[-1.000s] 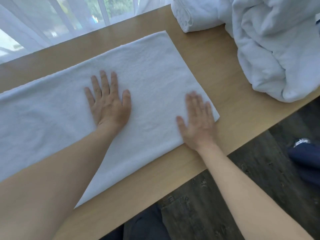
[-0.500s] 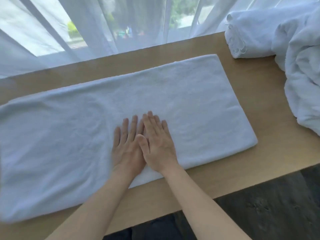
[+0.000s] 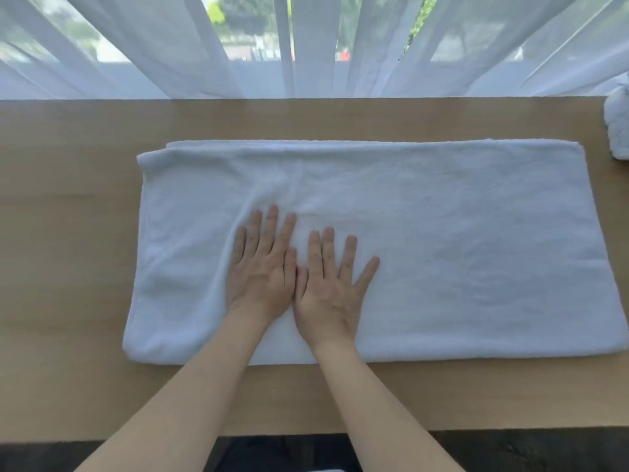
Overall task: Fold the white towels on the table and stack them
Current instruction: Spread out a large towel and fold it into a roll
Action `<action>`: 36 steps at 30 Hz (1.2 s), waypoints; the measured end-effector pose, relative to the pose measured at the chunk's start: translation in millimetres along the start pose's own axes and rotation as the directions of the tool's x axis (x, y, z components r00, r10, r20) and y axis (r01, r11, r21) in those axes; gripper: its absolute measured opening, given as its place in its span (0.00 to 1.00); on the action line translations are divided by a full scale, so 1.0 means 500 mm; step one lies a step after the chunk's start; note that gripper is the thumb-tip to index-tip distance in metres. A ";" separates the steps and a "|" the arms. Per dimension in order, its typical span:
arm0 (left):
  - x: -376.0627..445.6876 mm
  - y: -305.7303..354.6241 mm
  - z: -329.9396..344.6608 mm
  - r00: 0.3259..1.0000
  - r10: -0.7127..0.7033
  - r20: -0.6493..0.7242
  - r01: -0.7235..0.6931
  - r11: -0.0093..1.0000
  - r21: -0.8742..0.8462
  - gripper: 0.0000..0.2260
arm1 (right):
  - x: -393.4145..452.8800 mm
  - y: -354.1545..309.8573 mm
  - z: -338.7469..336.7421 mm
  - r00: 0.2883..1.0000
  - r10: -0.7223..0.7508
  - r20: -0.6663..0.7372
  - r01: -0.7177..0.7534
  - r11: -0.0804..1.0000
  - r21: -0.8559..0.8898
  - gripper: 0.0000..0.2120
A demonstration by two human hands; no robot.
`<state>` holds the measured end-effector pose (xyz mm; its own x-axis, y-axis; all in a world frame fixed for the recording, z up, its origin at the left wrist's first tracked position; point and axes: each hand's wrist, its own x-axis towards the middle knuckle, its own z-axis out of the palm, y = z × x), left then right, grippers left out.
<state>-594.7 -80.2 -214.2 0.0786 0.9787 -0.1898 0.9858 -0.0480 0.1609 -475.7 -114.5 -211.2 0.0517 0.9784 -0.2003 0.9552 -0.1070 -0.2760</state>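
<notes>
The wooden counter (image 3: 68,233) runs edge to edge in front of me, its near lip just above a strip of dark floor. Closest to me, my two forearms reach in over that lip onto the white towel (image 3: 459,250), which lies on the middle of the counter as a long folded band, its right end running out of view. My left hand (image 3: 263,270) and right hand (image 3: 332,281) lie flat on it side by side, touching at the thumbs, left of the towel's middle; neither grip is closed on anything, the fingers are straight and pressing the cloth down. A second ago the hands were spread wide apart on the towel; half a second ago they had drawn together, and now they sit a little further left. A soft ridge of wrinkles fans up and left from my left fingertips, so I judge this is smoothing ahead of the next crosswise fold. Further back, at the far right edge, a bit of another white towel (image 3: 617,131) shows, waiting. Behind the counter hang sheer white curtains (image 3: 170,46) over a bright window.
</notes>
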 end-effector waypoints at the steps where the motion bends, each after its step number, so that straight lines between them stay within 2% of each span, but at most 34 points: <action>1: 0.003 -0.008 -0.004 1.000 -0.009 -0.003 0.009 1.000 -0.010 0.27 | 0.001 -0.004 0.003 1.000 -0.006 -0.022 0.005 1.000 -0.012 0.28; 10: 0.111 -0.110 -0.048 0.999 -0.052 -0.015 0.050 0.995 -0.082 0.28 | 0.009 0.002 0.017 0.985 0.000 -0.170 -0.010 0.998 -0.057 0.31; 14: 0.185 -0.201 -0.069 0.997 -0.081 -0.017 0.080 0.995 -0.065 0.28 | 0.009 0.000 0.016 0.984 0.007 -0.177 -0.020 0.997 -0.076 0.31; 17: 0.230 -0.276 -0.091 0.984 -0.175 -0.014 0.174 0.984 -0.037 0.28 | 0.008 -0.001 0.015 0.984 0.014 -0.178 -0.028 0.997 -0.077 0.31; 20: 0.232 -0.280 -0.107 0.977 -0.211 -0.041 0.209 0.977 -0.042 0.29 | 0.009 -0.005 0.010 0.986 0.030 -0.166 -0.043 0.997 -0.072 0.31; 22: 0.176 -0.212 -0.099 0.989 -0.128 -0.079 0.122 0.989 -0.083 0.30 | 0.008 -0.009 0.007 0.985 0.036 -0.167 -0.048 0.996 -0.068 0.30; 24: 0.063 -0.119 -0.061 0.994 0.072 -0.079 -0.082 0.989 -0.125 0.29 | 0.009 -0.009 0.008 0.983 0.042 -0.181 -0.055 0.996 -0.064 0.30; 26: -0.065 -0.061 -0.016 0.975 0.221 -0.029 -0.223 0.972 -0.079 0.27 | 0.010 -0.005 0.012 0.982 0.042 -0.187 -0.056 0.996 -0.071 0.30; 27: -0.107 -0.060 0.001 0.971 0.239 0.005 -0.238 0.970 -0.053 0.27 | 0.010 -0.003 0.015 0.982 0.040 -0.186 -0.054 0.996 -0.070 0.30; 32: -0.125 -0.194 -0.006 0.998 0.051 0.034 -0.051 0.999 0.013 0.30 | 0.009 -0.005 0.018 0.978 0.043 -0.204 -0.054 0.997 -0.046 0.29; 36: -0.123 -0.289 -0.029 0.991 -0.128 0.048 0.130 0.991 -0.041 0.29 | 0.007 -0.002 0.021 0.982 0.040 -0.183 -0.053 0.996 -0.069 0.29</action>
<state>-744.4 -130.5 -211.8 -0.0408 0.9662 -0.2547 0.9807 0.0874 0.1746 -479.4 -112.7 -221.4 0.1422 0.9892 -0.0361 0.9689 -0.1465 -0.1995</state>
